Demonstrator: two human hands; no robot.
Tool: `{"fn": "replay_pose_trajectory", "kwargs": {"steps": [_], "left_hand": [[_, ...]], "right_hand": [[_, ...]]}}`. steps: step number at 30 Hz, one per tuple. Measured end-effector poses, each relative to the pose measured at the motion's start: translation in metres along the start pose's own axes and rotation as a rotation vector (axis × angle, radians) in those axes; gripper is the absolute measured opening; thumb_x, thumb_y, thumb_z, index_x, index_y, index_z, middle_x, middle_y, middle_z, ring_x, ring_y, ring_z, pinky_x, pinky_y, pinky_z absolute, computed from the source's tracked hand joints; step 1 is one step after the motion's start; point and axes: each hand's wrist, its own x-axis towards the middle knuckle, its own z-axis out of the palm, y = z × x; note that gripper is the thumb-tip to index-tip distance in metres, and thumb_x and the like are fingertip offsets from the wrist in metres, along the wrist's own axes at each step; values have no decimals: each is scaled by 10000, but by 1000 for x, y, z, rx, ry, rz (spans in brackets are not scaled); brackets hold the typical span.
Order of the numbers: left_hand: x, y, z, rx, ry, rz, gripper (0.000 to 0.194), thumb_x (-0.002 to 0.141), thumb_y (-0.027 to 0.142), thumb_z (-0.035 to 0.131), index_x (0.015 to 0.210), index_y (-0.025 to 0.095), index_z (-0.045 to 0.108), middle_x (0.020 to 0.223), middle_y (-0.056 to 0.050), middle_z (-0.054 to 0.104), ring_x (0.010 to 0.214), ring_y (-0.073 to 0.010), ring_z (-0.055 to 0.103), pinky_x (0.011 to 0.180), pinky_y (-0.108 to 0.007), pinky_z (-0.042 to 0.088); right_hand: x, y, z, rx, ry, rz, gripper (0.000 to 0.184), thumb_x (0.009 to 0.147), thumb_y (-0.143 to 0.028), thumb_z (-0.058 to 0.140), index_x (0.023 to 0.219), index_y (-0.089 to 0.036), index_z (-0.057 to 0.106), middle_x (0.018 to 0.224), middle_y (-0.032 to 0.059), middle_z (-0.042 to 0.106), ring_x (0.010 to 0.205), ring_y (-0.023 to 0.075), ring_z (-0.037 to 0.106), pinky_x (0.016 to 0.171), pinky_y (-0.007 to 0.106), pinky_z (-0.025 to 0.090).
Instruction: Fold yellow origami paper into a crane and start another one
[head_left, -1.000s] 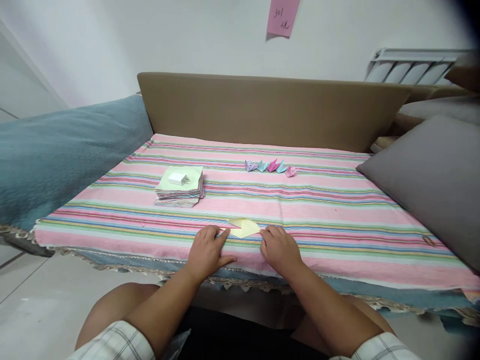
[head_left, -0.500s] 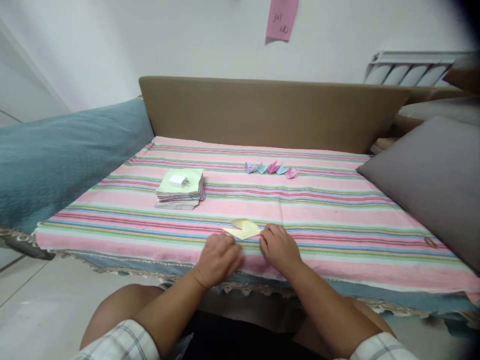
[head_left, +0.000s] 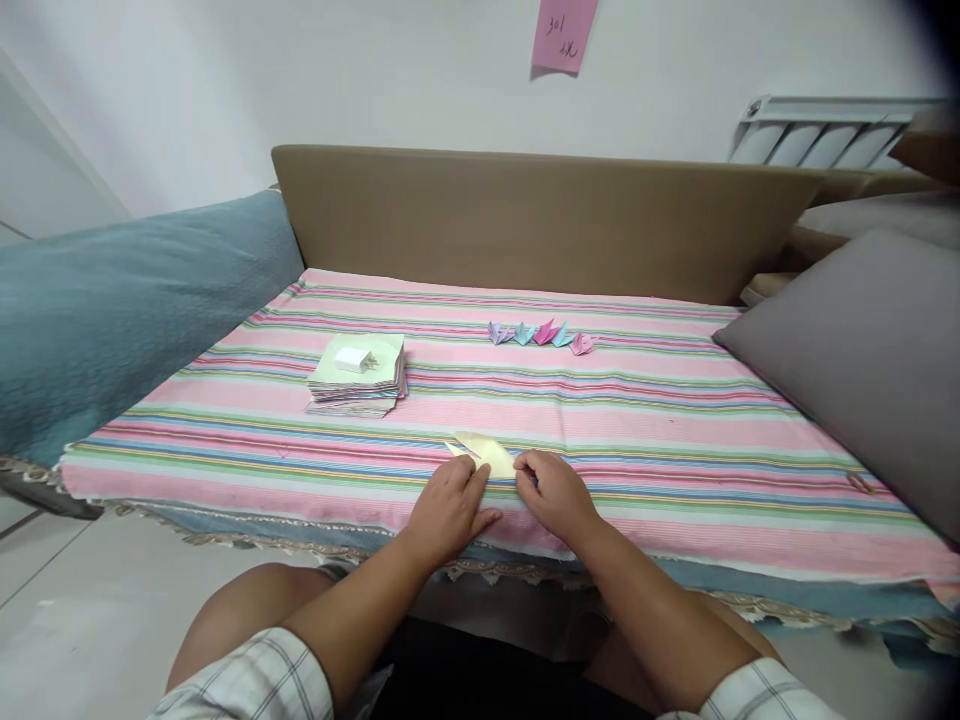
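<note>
A pale yellow folded paper (head_left: pixel 486 452) lies on the striped cloth (head_left: pixel 675 440) near the front edge. My left hand (head_left: pixel 450 505) rests flat with its fingers stretched out, fingertips pressing on the paper's left part. My right hand (head_left: pixel 553 492) is curled, its fingertips pinching the paper's right edge. Much of the paper is hidden under my fingers.
A stack of coloured paper sheets (head_left: pixel 358 376) with a white charger (head_left: pixel 354 358) on top sits at the left. Several small folded paper figures (head_left: pixel 541 335) stand in a row further back. A grey cushion (head_left: pixel 862 360) lies right, a teal blanket (head_left: pixel 112 310) left.
My left hand moved right from beside the paper onto its left part and spread flat. My right hand shifted slightly left along the paper's edge. The paper looks more covered.
</note>
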Motion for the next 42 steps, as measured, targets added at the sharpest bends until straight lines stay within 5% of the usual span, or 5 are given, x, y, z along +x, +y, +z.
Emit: {"fn": "replay_pose_trajectory", "kwargs": {"steps": [9, 15, 22, 28, 42], "left_hand": [[14, -4, -10, -106, 33, -133, 265, 872, 260, 403, 1009, 157, 606, 915, -90, 509, 873, -220, 483, 792, -367, 427], [23, -10, -10, -205, -58, -86, 287, 849, 184, 402, 1059, 172, 598, 929, -72, 481, 867, -189, 487, 759, -306, 418], [40, -20, -16, -335, -152, 43, 246, 846, 204, 445, 965, 232, 658, 852, -23, 465, 771, -146, 448, 690, -257, 362], [51, -23, -20, -388, -209, 51, 231, 774, 140, 505, 820, 243, 707, 796, -5, 496, 775, -142, 462, 706, -254, 362], [51, -17, -18, -357, -168, 23, 85, 744, 201, 629, 788, 204, 703, 805, -22, 521, 789, -145, 512, 695, -250, 386]], "right_hand": [[-6, -17, 2, 311, -156, -139, 175, 771, -128, 375, 789, -201, 533, 771, 5, 616, 735, 150, 550, 689, 258, 408], [6, 6, 0, 207, 116, -9, 237, 727, -114, 385, 889, -184, 542, 901, 69, 586, 883, 202, 536, 763, 333, 445], [16, 11, -19, -80, -94, -315, 364, 659, -150, 540, 1003, -238, 620, 1408, 73, 345, 1298, 324, 243, 1028, 542, 180], [26, 11, -24, -71, -206, -286, 57, 688, -267, 648, 739, -263, 623, 932, -6, 668, 1158, 278, 415, 1009, 585, -24], [31, 19, -7, 54, -261, -222, 44, 705, -271, 699, 733, -259, 668, 774, -23, 648, 904, 187, 523, 971, 476, 159]]}}
